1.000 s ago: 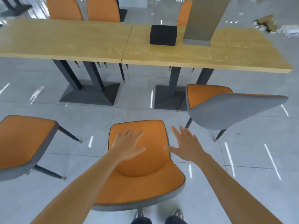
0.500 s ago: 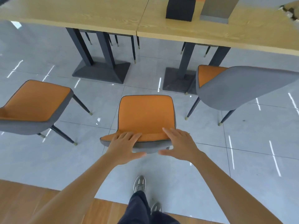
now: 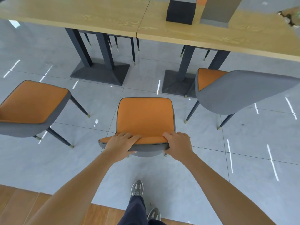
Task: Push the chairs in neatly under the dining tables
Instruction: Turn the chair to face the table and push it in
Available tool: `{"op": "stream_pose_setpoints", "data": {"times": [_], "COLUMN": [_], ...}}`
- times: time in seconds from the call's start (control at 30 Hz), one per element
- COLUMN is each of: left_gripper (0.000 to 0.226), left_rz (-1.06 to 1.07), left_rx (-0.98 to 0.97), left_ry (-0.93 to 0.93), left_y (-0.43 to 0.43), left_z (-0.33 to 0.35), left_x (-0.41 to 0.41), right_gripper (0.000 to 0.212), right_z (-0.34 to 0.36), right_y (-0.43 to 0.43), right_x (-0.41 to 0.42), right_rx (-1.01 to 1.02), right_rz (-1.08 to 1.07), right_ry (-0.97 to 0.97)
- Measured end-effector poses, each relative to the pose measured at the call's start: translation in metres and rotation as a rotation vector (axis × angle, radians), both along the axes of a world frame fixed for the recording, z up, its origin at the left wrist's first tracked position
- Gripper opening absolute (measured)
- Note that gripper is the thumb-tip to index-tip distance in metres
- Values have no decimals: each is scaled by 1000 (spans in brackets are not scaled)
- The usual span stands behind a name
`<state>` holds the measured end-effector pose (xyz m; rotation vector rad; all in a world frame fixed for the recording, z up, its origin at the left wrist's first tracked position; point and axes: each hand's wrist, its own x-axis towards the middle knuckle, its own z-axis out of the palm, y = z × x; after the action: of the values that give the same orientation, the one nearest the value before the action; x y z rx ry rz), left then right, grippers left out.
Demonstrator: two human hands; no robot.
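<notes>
An orange-and-grey chair (image 3: 145, 116) stands in the middle of the grey floor, a short way out from two wooden dining tables (image 3: 100, 15) pushed end to end. My left hand (image 3: 121, 144) grips the top edge of its backrest on the left. My right hand (image 3: 177, 144) grips the same edge on the right. A second chair (image 3: 30, 103) stands out to the left, turned at an angle. A third chair (image 3: 240, 91) on the right shows its grey back and sits partly under the right table (image 3: 211, 36).
Dark pedestal bases (image 3: 100, 72) hold up the tables. Legs of chairs on the far side show beneath them. A black box (image 3: 180, 12) and a grey upright stand (image 3: 217, 12) sit on the right table. My feet (image 3: 137, 188) stand on tile next to a wooden floor strip (image 3: 19, 203).
My hands went from hovering open above the seat to closing on the backrest's top edge. The view pulled back and tilted down, and the chair now sits further ahead of me.
</notes>
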<state>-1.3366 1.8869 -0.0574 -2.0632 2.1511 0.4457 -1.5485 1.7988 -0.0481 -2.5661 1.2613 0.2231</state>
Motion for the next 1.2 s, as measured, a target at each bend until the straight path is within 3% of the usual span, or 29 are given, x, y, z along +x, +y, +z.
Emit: {"op": "stream_pose_setpoints", "data": {"times": [0.33, 0.67, 1.2], "left_gripper": [62, 62, 63], "left_rz": [-88, -199, -143], "left_rx": [-30, -58, -68], "left_ry": [55, 43, 20], "left_y": [-83, -207, -405], "left_z": [-1, -3, -6], "left_x": [28, 48, 65], "right_gripper": [28, 36, 41], "right_z": [-6, -2, -5], "right_y": [-67, -175, -366], "right_x": [19, 34, 51], "right_rx": [-46, -35, -36], "right_rz": [-92, -154, -173], "right_ry": [11, 60, 35]}}
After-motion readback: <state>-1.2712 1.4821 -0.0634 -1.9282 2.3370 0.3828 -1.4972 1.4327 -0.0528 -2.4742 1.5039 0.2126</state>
